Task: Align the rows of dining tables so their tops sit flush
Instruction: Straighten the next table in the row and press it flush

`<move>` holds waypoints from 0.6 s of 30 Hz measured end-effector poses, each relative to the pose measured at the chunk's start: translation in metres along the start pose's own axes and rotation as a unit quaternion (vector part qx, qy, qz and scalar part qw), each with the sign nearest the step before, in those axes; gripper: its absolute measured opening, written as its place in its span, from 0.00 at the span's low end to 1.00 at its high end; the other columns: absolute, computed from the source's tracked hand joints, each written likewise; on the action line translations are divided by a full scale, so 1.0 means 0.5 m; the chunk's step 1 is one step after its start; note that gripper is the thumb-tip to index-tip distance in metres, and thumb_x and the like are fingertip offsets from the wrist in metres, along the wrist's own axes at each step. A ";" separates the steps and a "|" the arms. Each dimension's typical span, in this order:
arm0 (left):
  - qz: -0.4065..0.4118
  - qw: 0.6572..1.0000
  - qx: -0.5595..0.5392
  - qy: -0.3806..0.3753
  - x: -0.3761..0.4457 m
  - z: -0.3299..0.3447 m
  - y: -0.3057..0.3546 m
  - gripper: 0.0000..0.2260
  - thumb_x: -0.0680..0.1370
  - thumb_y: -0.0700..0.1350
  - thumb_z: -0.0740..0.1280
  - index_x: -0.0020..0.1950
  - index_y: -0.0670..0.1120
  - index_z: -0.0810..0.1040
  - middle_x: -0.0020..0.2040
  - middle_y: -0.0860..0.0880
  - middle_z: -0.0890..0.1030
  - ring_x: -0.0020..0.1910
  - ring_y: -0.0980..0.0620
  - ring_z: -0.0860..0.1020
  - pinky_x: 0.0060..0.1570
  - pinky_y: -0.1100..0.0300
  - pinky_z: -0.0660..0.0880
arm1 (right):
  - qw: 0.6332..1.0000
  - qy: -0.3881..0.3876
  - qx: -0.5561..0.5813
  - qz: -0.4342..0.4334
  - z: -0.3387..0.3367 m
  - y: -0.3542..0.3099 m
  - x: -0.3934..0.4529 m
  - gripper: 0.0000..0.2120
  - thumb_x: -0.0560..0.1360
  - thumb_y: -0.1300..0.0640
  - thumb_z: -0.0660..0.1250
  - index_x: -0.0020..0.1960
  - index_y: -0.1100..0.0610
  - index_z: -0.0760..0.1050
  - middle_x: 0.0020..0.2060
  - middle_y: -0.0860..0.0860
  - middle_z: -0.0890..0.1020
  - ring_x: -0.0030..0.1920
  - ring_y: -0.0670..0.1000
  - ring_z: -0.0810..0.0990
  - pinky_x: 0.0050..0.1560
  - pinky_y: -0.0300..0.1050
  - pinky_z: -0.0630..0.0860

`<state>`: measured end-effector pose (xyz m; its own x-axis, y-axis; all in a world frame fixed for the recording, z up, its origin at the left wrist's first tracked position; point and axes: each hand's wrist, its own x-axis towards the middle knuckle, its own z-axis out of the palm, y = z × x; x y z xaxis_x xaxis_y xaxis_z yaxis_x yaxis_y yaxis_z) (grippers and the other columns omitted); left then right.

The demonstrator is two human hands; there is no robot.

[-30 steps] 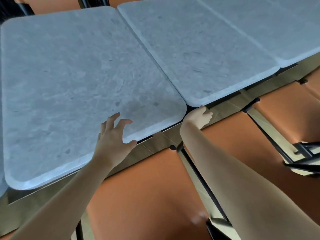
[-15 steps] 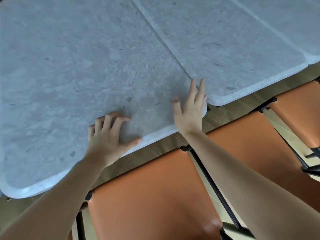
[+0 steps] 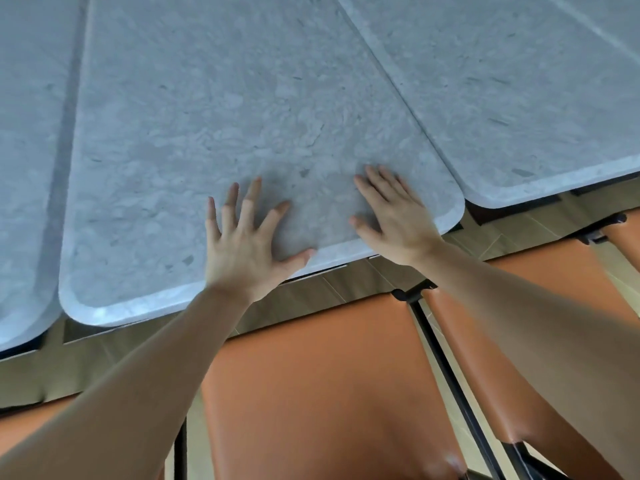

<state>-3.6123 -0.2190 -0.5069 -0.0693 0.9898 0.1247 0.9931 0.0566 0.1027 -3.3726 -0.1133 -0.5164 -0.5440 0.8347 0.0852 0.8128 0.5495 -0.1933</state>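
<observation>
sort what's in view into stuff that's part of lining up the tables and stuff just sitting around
Part of the job: middle table top, right table top, left table top, left hand, right hand, both flat on the middle top.

Just there: orange chairs, floor.

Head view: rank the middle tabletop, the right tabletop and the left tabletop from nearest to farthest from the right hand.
From the right hand:
1. Middle tabletop: directly under the palm, touched.
2. Right tabletop: just across the seam to the hand's right.
3. Left tabletop: far left, beyond the left hand.
</observation>
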 end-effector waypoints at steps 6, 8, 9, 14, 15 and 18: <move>-0.067 0.995 0.031 -0.062 -0.009 0.005 0.008 0.41 0.68 0.80 0.42 0.78 0.67 0.50 0.83 0.46 0.47 0.81 0.39 0.43 0.74 0.30 0.42 | 0.997 -0.030 -0.065 -0.024 -0.026 0.012 -0.001 0.42 0.75 0.32 0.40 0.82 0.53 0.54 0.82 0.52 0.55 0.82 0.53 0.52 0.80 0.58 0.49; -0.085 0.994 0.042 -0.051 -0.015 0.009 0.012 0.40 0.68 0.80 0.39 0.78 0.68 0.47 0.83 0.44 0.45 0.81 0.37 0.43 0.74 0.29 0.42 | 0.997 -0.032 -0.067 -0.019 -0.024 0.012 -0.003 0.42 0.74 0.31 0.39 0.82 0.51 0.53 0.82 0.49 0.54 0.82 0.50 0.50 0.79 0.63 0.48; -0.091 0.994 0.050 -0.045 -0.019 0.012 0.014 0.40 0.68 0.80 0.38 0.79 0.68 0.47 0.83 0.43 0.45 0.80 0.36 0.43 0.73 0.29 0.43 | 0.997 -0.031 -0.062 -0.021 -0.023 0.014 -0.006 0.43 0.73 0.30 0.39 0.82 0.51 0.52 0.82 0.49 0.54 0.82 0.50 0.50 0.79 0.64 0.47; -0.096 0.992 0.080 0.004 -0.021 0.030 0.009 0.41 0.69 0.79 0.34 0.79 0.66 0.50 0.81 0.41 0.54 0.79 0.35 0.50 0.72 0.30 0.51 | 0.995 0.017 -0.079 -0.063 -0.006 0.037 -0.018 0.43 0.74 0.30 0.44 0.81 0.55 0.59 0.81 0.54 0.61 0.81 0.54 0.56 0.78 0.67 0.53; -0.092 0.992 0.085 0.017 -0.018 0.033 0.006 0.41 0.69 0.79 0.34 0.79 0.65 0.51 0.80 0.41 0.57 0.79 0.35 0.53 0.71 0.31 0.53 | 0.994 0.034 -0.086 -0.063 -0.001 0.037 -0.018 0.43 0.74 0.30 0.44 0.80 0.55 0.61 0.80 0.55 0.63 0.81 0.55 0.58 0.77 0.68 0.55; -0.078 0.991 0.101 0.041 -0.013 0.040 0.000 0.43 0.69 0.79 0.34 0.79 0.64 0.55 0.78 0.41 0.62 0.77 0.35 0.57 0.68 0.31 0.59 | 0.991 0.064 -0.094 -0.063 0.009 0.038 -0.014 0.41 0.75 0.32 0.45 0.78 0.56 0.65 0.77 0.56 0.68 0.78 0.57 0.64 0.74 0.70 0.60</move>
<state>-3.6101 -0.2227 -0.5272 -0.2234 0.9535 0.2025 0.9677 0.2418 -0.0713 -3.3546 -0.1088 -0.5251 -0.6226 0.7498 0.2238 0.7710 0.6367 0.0121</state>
